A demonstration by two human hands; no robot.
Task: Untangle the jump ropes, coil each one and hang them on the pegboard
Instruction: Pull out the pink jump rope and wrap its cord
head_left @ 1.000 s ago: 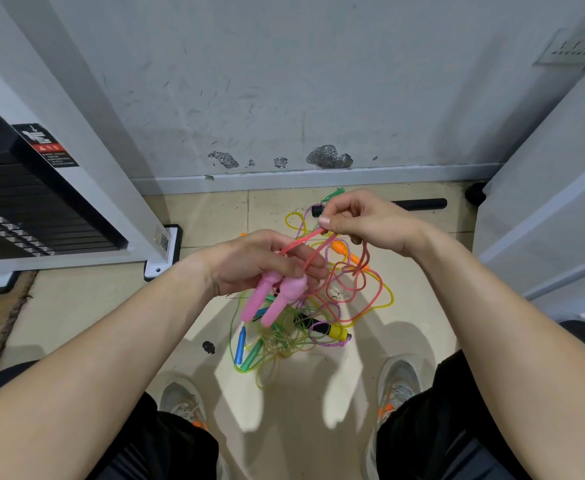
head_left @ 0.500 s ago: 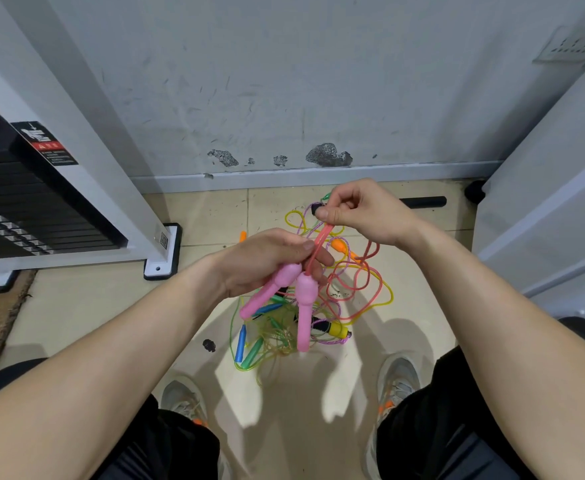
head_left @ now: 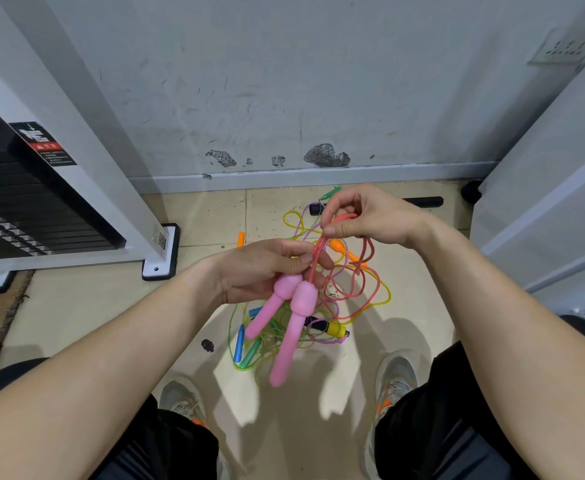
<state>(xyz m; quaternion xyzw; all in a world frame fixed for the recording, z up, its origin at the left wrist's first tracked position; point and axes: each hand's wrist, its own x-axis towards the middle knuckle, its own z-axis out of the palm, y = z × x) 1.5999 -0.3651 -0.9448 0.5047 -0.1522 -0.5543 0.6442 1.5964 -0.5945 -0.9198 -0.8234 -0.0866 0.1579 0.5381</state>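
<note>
L hand grips the pink rope, fingers curled round the cord just above its two pink handles, which hang down. R hand pinches the cord higher up. Remaining tangle lies on the floor betw. the shoes.

The left hand and pink handles partly hide the rope tangle.
</note>
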